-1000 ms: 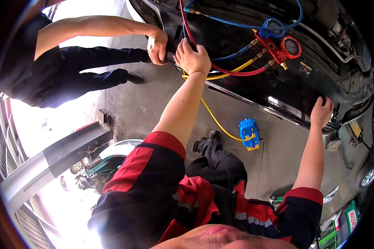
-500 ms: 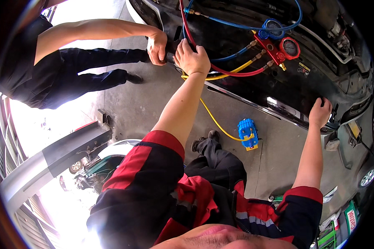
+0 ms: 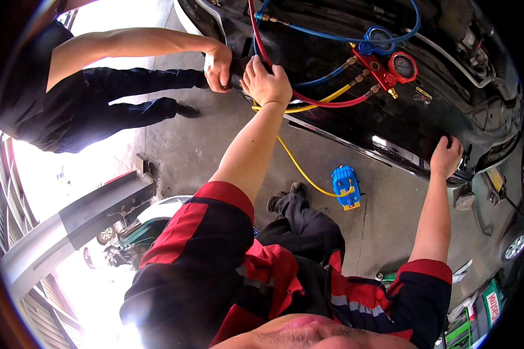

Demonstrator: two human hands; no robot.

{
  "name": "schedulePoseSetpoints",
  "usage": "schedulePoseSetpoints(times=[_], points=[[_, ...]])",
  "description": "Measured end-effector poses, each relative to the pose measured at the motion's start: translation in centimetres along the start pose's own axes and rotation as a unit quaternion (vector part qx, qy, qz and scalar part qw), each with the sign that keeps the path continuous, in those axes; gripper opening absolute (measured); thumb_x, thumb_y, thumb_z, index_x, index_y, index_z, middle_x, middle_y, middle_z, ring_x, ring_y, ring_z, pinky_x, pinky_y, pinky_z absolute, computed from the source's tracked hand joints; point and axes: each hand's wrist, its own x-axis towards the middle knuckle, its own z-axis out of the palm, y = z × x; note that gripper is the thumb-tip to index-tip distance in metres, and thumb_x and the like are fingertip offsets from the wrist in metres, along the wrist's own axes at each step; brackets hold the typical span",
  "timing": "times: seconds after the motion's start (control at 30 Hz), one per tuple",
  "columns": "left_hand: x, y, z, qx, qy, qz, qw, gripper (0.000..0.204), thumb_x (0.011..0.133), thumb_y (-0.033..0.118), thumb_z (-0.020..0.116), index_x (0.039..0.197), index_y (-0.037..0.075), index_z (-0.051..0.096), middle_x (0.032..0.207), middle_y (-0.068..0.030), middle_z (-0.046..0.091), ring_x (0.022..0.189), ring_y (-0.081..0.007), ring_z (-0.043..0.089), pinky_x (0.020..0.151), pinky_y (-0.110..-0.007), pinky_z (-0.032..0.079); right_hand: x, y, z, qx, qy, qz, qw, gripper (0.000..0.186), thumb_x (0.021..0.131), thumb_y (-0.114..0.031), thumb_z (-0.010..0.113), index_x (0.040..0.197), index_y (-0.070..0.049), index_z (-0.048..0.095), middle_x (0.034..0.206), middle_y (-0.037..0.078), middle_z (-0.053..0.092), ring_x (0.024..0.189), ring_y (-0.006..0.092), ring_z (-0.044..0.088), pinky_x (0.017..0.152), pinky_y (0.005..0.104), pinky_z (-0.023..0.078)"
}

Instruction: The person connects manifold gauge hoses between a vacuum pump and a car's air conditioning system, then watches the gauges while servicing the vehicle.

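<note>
Gauge manifold (image 3: 379,70) lay on the black panel (image 3: 343,120); left hand (image 3: 266,86) rested beside the red hose (image 3: 333,106), fingers spread; right hand (image 3: 446,158) curled on the panel, its grip unclear; steadying seemed the step, the next move calling for care with that hose.

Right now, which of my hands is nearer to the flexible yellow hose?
Left. Your left hand is close beside the yellow hose; your right hand is clearly farther off, over to the right, on glossy black car bodywork.
</note>
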Motion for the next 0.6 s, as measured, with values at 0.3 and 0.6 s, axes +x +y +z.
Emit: schedulePoseSetpoints(times=[0.3,0.6], points=[[0.1,-0.2,0.2,0.005,0.003,0.004,1.000,0.056,0.086,0.034,0.054,0.134,0.007,0.056,0.140,-0.0105,0.056,0.132,-0.0312,0.047,0.116,-0.045,0.026,-0.1,-0.1,0.0,0.005,0.010,-0.009,1.000,0.046,0.091,-0.042,0.054,0.125,-0.014,0.066,0.139,0.008,0.057,0.127,0.0308,0.053,0.108,0.0442,0.039],[0.0,0.0,0.2,0.001,0.002,0.003,1.000,0.056,0.085,0.031,0.055,0.134,0.006,0.056,0.139,-0.0106,0.056,0.132,-0.0299,0.046,0.117,-0.047,0.024,-0.3,-0.9,-0.7,0.007,0.008,0.001,1.000,0.045,0.091,-0.041,0.055,0.123,-0.010,0.066,0.139,0.009,0.058,0.127,0.0320,0.053,0.108,0.0441,0.040]])
